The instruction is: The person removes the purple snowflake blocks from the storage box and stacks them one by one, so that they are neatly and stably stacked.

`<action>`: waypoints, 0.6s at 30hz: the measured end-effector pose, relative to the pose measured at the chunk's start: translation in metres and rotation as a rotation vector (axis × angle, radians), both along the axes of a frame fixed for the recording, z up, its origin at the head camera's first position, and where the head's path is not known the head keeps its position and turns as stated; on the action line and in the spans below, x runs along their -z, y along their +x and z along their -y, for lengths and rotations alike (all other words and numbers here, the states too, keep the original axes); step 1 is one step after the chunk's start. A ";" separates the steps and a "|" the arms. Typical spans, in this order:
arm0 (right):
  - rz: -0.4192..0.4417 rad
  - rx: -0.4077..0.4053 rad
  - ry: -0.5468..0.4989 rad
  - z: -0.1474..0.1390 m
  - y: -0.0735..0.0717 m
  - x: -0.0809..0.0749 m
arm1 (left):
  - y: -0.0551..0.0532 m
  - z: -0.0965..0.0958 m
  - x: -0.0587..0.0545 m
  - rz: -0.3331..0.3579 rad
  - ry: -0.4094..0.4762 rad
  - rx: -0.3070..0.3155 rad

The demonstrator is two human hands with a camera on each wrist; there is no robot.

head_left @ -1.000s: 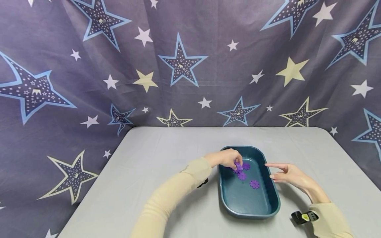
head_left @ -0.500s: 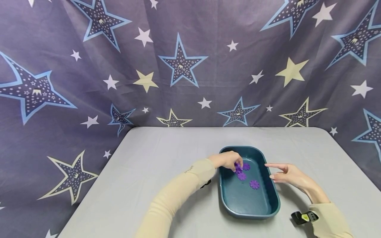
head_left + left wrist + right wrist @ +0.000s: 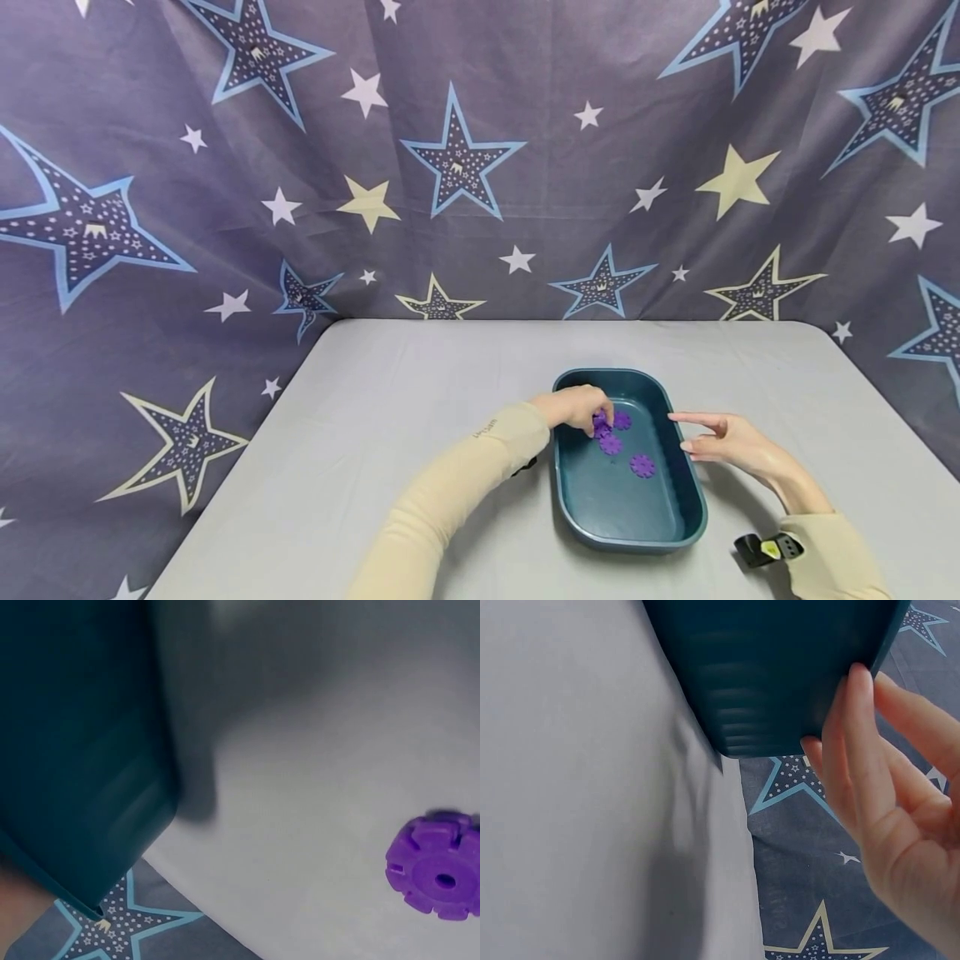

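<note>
A deep teal plastic tray (image 3: 630, 508) stands on the table, right of centre. Inside, purple notched interlocking discs (image 3: 642, 466) lie on its floor, mostly in the left half. My left hand (image 3: 577, 407) reaches over the left rim, its curled fingers pinching a purple disc (image 3: 602, 425) among the others; the fingertips partly cover it. In the left wrist view only a blurred bit of that hand (image 3: 22, 907) shows. My right hand (image 3: 731, 442) rests straight fingertips against the tray's right side. The right wrist view shows these fingers (image 3: 866, 761) on the outer wall (image 3: 765, 682) near the rim.
Another purple disc (image 3: 446, 866) lies on the table outside the tray, seen in the left wrist view; the left arm hides it from the head view. The grey table (image 3: 420, 375) ends at a star-patterned curtain (image 3: 487, 242). A black wrist strap (image 3: 767, 549) sits at the right forearm.
My left hand has shifted slightly right and down over the discs, and its forearm has followed to the right. The right hand and tray have stayed put.
</note>
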State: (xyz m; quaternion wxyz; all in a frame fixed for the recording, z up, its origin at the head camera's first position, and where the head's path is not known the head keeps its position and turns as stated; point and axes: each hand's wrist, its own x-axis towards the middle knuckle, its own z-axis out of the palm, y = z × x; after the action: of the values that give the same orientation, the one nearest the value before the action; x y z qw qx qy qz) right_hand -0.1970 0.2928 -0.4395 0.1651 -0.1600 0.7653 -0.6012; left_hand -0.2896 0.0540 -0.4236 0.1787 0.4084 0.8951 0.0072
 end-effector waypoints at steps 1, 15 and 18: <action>0.002 0.004 0.002 0.000 0.000 0.000 | 0.000 0.000 0.000 -0.006 -0.003 0.000; 0.001 0.011 0.047 0.001 0.000 0.000 | -0.001 -0.004 0.007 -0.038 -0.021 -0.013; 0.003 0.016 0.049 0.000 -0.001 0.001 | -0.001 -0.005 0.007 -0.034 -0.021 -0.011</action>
State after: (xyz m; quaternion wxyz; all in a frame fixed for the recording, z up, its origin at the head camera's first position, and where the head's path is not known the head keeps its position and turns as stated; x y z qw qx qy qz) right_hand -0.1981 0.2926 -0.4404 0.1652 -0.1491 0.7809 -0.5837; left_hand -0.2903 0.0590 -0.4303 0.1676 0.4014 0.9004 -0.0084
